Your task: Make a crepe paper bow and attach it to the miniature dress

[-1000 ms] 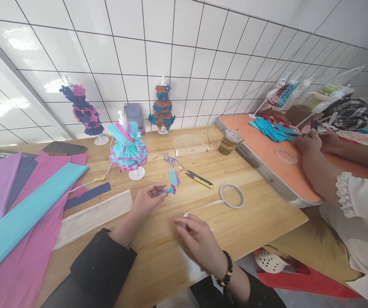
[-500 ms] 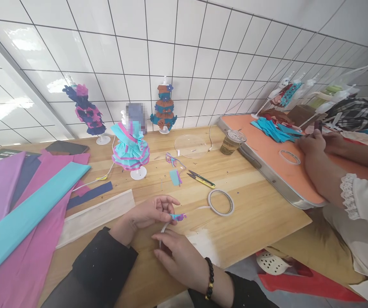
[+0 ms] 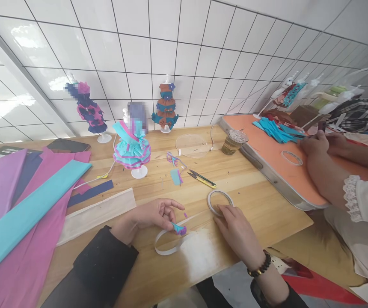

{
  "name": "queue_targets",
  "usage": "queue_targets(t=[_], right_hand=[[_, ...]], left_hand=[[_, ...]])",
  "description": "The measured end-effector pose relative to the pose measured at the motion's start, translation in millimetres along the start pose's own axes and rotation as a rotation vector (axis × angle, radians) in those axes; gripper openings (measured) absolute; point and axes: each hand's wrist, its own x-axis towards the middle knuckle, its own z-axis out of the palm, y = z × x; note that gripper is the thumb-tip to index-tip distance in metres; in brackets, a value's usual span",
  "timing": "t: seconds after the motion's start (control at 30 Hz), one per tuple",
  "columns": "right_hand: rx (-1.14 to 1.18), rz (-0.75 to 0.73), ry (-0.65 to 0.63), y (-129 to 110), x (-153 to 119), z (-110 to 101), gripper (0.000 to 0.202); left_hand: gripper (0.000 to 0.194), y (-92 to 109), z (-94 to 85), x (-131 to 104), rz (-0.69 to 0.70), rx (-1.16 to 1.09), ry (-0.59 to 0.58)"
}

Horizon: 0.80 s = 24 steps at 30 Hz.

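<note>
My left hand (image 3: 158, 214) pinches a small gathered piece of turquoise and purple crepe paper (image 3: 180, 229) between thumb and finger. From that piece a white tape strip (image 3: 167, 252) curls in a loop over the wood. My right hand (image 3: 240, 233) has its fingertips on the near rim of a roll of tape (image 3: 210, 204), gripping it. Beyond the hands lie yellow-handled thread snips (image 3: 203, 179) and a turquoise paper scrap (image 3: 175, 176). Farther back stands a small figure in a turquoise and pink ruffled dress (image 3: 132, 149).
Crepe paper sheets (image 3: 26, 218) cover the left side of the wooden table (image 3: 251, 205). Two more dressed figures stand by the tiled wall. A lidded drink cup (image 3: 233, 143) sits near the orange table (image 3: 286, 179), where another person's hands (image 3: 320, 143) are at work.
My right hand has moved right, from beside the left hand to the tape roll. The tape strip now forms a wide loop. My left hand still holds the crepe paper piece, slightly lower.
</note>
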Motion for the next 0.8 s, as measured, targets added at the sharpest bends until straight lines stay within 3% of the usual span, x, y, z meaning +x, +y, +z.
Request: queue_targets(t=[0.13, 0.23, 0.33, 0.47, 0.6, 0.8], right_hand=[[-0.01, 0.049, -0.009, 7.4, -0.7, 6.1, 0.018], [0.053, 0.117, 0.09, 3.0, 0.6, 9.4, 0.018], [0.185, 0.23, 0.203, 0.1, 3.1, 14.7, 0.02], [0.466, 0.382, 0.248, -2.8, 6.9, 23.3, 0.024], [0.714, 0.387, 0.317, -4.7, 11.0, 28.9, 0.023], [0.726, 0.41, 0.378, -4.2, 15.7, 26.4, 0.027]], left_hand=[[0.063, 0.2, 1.1, 0.5, -0.056, 0.066, -0.072], [0.071, 0.7, 3.0, 0.6, -0.091, 0.062, -0.111], [0.078, 0.4, 4.7, 1.2, -0.124, 0.058, -0.134], [0.081, -1.4, 4.2, 2.2, -0.147, 0.066, -0.135], [0.085, -2.7, 3.2, 1.7, -0.16, 0.072, -0.153], [0.09, -1.9, 8.7, 0.9, -0.224, 0.058, -0.264]])
